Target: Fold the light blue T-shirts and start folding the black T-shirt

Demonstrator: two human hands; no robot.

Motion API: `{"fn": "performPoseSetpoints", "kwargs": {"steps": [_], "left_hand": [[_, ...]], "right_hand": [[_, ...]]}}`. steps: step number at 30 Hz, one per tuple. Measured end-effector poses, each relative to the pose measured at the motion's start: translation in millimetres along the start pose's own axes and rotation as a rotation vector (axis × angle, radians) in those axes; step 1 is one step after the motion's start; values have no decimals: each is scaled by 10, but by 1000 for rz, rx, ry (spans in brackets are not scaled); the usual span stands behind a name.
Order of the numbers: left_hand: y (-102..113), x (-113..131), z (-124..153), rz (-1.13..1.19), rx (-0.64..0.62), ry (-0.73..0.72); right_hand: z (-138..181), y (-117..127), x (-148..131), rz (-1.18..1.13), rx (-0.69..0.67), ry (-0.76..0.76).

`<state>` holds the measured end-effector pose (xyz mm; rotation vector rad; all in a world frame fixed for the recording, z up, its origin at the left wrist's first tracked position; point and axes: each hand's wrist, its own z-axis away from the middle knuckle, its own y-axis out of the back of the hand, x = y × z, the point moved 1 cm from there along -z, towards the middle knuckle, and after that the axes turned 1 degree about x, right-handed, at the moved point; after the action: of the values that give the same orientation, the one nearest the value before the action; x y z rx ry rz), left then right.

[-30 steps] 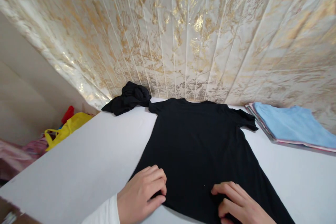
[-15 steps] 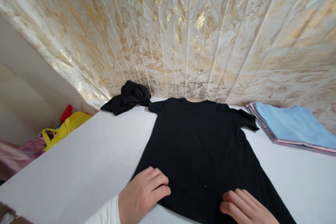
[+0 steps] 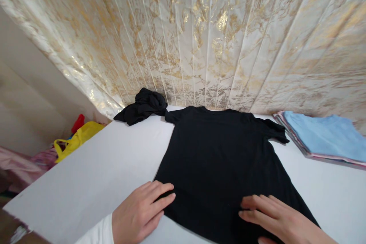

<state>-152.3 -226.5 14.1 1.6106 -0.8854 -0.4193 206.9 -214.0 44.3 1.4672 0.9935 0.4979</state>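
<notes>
Head view looks down over a plain white counter [image 3: 94, 175] set against a wall of cream sheeting veined with gold [image 3: 200, 34], which hangs in long creases down to the counter's far edge. A black short-sleeved cotton T-shirt [image 3: 220, 156] lies flat in the middle of the counter, its collar at the far edge and its hem at the near edge. The left hand [image 3: 140, 213], in a white sleeve [image 3: 97, 234], rests at the hem's left corner, fingers on the cloth and palm on the bare counter, its grip spread and flat. The right hand [image 3: 277, 217] lies on the hem nearer the right, its grip likewise spread, pinching nothing. At the far edge, touching the shirt's left sleeve, sits a crumpled black garment [image 3: 144, 106]. Toward the far right corner lies a folded stack of cloth with a light-blue piece on top [image 3: 323, 139]. Beyond the counter's left edge, lower down, are a yellow bag [image 3: 76, 139], something red [image 3: 77, 122] and pink fabric [image 3: 17, 164].
</notes>
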Motion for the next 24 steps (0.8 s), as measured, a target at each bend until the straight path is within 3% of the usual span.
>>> {"fn": "performPoseSetpoints", "kwargs": {"steps": [3,7,11,15,24], "left_hand": [[-13,-31,126,-12,9,43],[22,-87,208,0,42,61],[84,-150,174,56,21,35],[83,-207,142,94,0,17],[5,-229,164,83,-8,28]], "right_hand": [[-399,-54,-137,-71,-55,28],[-903,-318,-261,-169,-148,64],[-1243,-490,-222,-144,-108,16],[-1405,-560,-131,-84,-26,-116],[-1502,-584,-153,-125,-65,-171]]}}
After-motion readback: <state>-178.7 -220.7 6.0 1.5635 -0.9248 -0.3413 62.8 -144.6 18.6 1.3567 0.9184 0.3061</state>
